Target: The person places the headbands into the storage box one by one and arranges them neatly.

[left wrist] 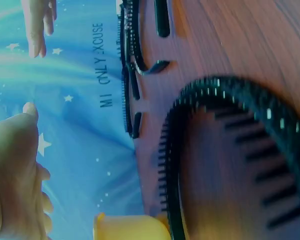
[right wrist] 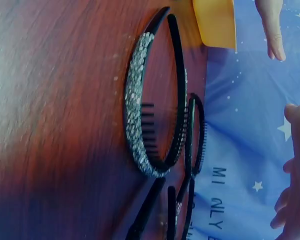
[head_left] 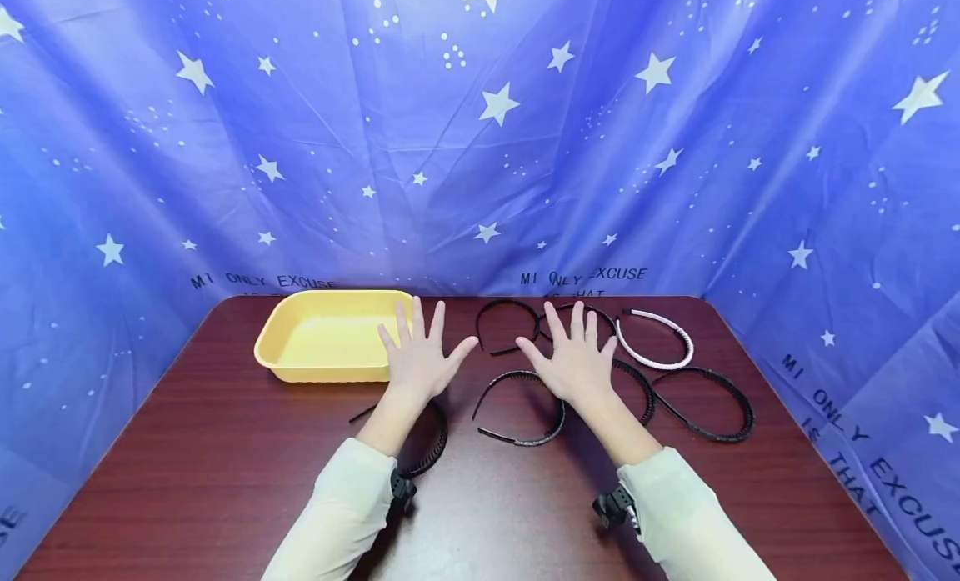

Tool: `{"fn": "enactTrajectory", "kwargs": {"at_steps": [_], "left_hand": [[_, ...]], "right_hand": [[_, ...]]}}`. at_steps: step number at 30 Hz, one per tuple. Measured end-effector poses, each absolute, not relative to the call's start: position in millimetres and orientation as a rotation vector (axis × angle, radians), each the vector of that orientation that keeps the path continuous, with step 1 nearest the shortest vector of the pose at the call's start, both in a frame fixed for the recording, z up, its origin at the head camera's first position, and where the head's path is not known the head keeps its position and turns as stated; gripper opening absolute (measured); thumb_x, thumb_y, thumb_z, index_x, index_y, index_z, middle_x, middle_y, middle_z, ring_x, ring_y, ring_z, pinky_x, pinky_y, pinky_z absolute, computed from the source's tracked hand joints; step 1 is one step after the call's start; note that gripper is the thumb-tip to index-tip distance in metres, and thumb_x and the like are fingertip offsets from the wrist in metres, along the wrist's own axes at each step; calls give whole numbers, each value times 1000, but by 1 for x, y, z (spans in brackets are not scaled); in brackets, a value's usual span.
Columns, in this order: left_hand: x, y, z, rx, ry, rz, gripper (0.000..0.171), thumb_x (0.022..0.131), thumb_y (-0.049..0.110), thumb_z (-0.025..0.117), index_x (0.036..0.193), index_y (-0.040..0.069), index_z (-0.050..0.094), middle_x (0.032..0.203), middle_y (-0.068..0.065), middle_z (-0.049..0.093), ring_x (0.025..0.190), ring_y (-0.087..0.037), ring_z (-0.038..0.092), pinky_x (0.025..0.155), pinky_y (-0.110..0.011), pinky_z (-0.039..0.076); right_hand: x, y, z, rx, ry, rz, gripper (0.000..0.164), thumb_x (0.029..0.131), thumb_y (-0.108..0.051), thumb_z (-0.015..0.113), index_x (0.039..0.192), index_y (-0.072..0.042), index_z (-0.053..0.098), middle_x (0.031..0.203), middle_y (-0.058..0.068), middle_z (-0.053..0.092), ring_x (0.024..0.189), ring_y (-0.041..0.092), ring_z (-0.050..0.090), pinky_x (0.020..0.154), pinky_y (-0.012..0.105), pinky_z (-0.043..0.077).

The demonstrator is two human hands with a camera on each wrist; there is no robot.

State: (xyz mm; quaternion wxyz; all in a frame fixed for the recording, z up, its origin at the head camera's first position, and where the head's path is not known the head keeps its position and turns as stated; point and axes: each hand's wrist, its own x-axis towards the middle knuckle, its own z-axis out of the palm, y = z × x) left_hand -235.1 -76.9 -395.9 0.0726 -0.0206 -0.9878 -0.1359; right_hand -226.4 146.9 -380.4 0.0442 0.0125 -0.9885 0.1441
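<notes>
Headbands (head_left: 744,423): best lifted singly by the smooth outer curve, fingertips kept off the inner teeth (left wrist: 264,154); overlapping ones call for gentle separation first.
Left hand (head_left: 420,360): raised, fingers spread, holding nothing; overlaps the yellow tray (head_left: 322,373) at its right end in the head view.
Right hand (head_left: 577,360): also spread and holding nothing, well right of the tray.
Silver headband (right wrist: 135,90): right of the tray and nearer, just left of the right wrist in the head view.
Black headband (left wrist: 255,95): on the tray's near side, partly behind the left forearm.
White headband (head_left: 660,366): well right of the tray, past the right hand.
</notes>
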Motion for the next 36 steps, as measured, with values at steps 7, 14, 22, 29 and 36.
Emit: {"fn": "enactTrajectory", "kwargs": {"at_steps": [7, 14, 22, 29, 36], "left_hand": [[-240, -112, -382, -13, -2896, -539, 80, 91, 64, 35, 150, 12, 18, 153, -21, 20, 141, -43, 12, 107, -68, 13], [-239, -178, -380, 58, -2688, -608, 65, 91, 43, 51, 135, -3, 41, 133, -27, 45, 123, -43, 41, 96, -60, 36], [-223, -252, -391, 318, -2538, -718, 53, 88, 28, 55, 128, -6, 47, 130, -29, 46, 119, -49, 41, 95, -61, 35], [-217, -293, -399, 512, -2468, -999, 56, 91, 24, 50, 136, -7, 38, 135, -34, 37, 125, -51, 31, 105, -56, 25], [-214, -312, -415, 623, -2378, -1366, 60, 94, 27, 45, 144, -1, 27, 142, -31, 33, 131, -44, 33, 109, -52, 26]], "right_hand": [[-233, 126, -374, 109, -2973, 607, 76, 88, -69, 34, 150, -25, 21, 153, 23, 17, 141, 38, 21, 101, 66, 28], [-242, 92, -380, 187, -2902, 911, 69, 89, -57, 46, 143, -16, 36, 145, 15, 40, 130, 35, 41, 100, 55, 38], [-246, 45, -393, 247, -2863, 1175, 61, 90, -47, 54, 138, -10, 44, 134, 18, 51, 124, 34, 48, 101, 48, 39], [-245, 15, -406, 247, -2865, 1334, 59, 90, -42, 56, 136, -7, 44, 133, 19, 52, 122, 33, 50, 101, 46, 40], [-244, -7, -415, 178, -2819, 1519, 58, 89, -38, 58, 135, -5, 44, 119, 23, 59, 111, 34, 57, 94, 46, 45]]}}
